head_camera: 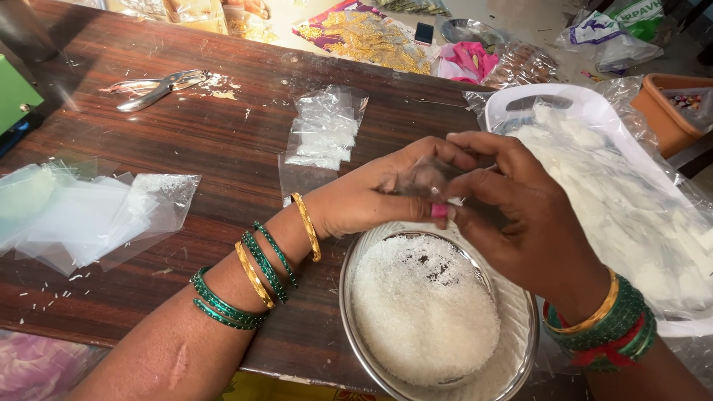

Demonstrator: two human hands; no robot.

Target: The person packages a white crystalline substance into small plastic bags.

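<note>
Head view: over the steel bowl of white grains on the dark wooden table, left hand and right hand pinch a small clear pouch.

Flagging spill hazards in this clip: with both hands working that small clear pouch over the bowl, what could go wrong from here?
1. The left hand and right hand hold the small clear pouch near the steel bowl's far rim; grains could fall onto the wooden table.
2. The bowl overhangs the table's near edge; a forearm nudge might tip it.
</note>
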